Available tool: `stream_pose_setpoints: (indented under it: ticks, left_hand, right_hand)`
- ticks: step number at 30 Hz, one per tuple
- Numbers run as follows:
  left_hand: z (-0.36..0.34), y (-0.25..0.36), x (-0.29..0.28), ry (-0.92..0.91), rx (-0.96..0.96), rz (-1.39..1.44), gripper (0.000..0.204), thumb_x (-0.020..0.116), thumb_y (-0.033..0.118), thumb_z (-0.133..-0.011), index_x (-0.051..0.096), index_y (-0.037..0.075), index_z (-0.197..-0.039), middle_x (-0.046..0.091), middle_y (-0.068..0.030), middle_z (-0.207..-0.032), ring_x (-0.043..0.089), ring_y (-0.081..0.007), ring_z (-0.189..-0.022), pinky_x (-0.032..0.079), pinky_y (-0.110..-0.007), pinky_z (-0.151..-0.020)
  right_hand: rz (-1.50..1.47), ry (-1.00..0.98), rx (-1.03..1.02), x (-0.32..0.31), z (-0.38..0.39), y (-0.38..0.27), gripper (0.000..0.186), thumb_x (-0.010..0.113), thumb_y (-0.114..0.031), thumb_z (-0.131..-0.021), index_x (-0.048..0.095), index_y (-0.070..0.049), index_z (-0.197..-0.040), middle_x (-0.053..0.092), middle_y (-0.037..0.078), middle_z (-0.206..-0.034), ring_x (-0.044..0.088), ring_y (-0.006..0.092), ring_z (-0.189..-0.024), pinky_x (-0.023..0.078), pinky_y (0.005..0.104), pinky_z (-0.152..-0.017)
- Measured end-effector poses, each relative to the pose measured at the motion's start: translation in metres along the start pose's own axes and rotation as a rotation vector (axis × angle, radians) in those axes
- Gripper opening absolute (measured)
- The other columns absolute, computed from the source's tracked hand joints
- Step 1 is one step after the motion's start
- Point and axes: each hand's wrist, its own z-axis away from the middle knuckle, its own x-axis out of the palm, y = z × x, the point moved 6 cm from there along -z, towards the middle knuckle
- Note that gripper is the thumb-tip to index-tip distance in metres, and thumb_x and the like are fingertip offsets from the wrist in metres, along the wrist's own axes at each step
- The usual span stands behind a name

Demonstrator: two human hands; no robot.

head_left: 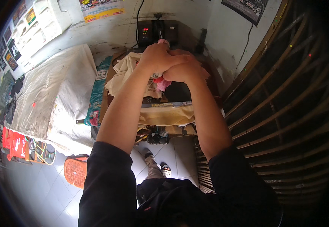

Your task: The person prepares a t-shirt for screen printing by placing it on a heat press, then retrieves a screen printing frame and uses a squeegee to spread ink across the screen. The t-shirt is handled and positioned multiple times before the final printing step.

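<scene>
Head view, looking down past both forearms. Left hand [157, 56] and right hand [185, 70] meet at the middle of the frame, pressed together, fingers of both curled tight around a pink and red handle [161, 82]. Most of the handle is hidden inside the two fists; a pink end shows above the left knuckles, and a red and pink end sticks out below the hands. Long axis runs roughly up and down in the picture, away from the body, top end pointing toward the black machine [158, 32] at the wall. Whether the handle joins that machine, cannot tell. Machine carries a small lit display on its left face, green and red. Under the hands lies a cream cloth bag [124, 73] with dark print, spread over a brown board [168, 115]. Left of that, a table under a pale cloth cover [54, 90]. On the grey tiled floor below, an orange plastic stool [75, 171]. Curved wooden slats [285, 113] fill the right side.
</scene>
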Motion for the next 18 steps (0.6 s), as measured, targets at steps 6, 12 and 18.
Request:
stream_pose_setpoints:
  ticks: [6, 12, 18]
  left_hand:
    - [0.001, 0.006, -0.001, 0.009, 0.000, -0.023, 0.066, 0.057, 0.067, -0.062, 0.064, 0.001, -0.065, 0.056, -0.0212, -0.058, 0.058, -0.0382, -0.064, 0.045, -0.041, -0.061]
    - [0.001, 0.010, -0.002, -0.125, -0.084, -0.055, 0.083, 0.057, 0.071, -0.058, 0.059, -0.008, -0.083, 0.061, -0.0230, -0.090, 0.060, -0.0347, -0.085, 0.047, -0.038, -0.074]
    - [0.004, 0.011, -0.006, -0.143, -0.087, -0.069, 0.081, 0.056, 0.071, -0.057, 0.061, -0.006, -0.080, 0.062, -0.0225, -0.081, 0.061, -0.0350, -0.081, 0.048, -0.038, -0.072]
  right_hand:
    - [0.019, 0.071, -0.065, 0.005, -0.006, 0.004, 0.045, 0.072, -0.030, -0.054, 0.061, -0.017, -0.095, 0.064, 0.005, -0.094, 0.061, 0.0248, -0.091, 0.048, 0.0339, -0.082]
    - [0.036, 0.127, -0.121, 0.013, -0.013, 0.008, 0.044, 0.071, -0.028, -0.053, 0.062, -0.016, -0.094, 0.064, 0.006, -0.093, 0.061, 0.0246, -0.090, 0.048, 0.0339, -0.082]
    - [0.022, 0.119, -0.121, 0.015, -0.013, 0.006, 0.041, 0.071, -0.027, -0.051, 0.063, -0.016, -0.090, 0.065, 0.006, -0.089, 0.061, 0.0268, -0.087, 0.047, 0.0341, -0.081]
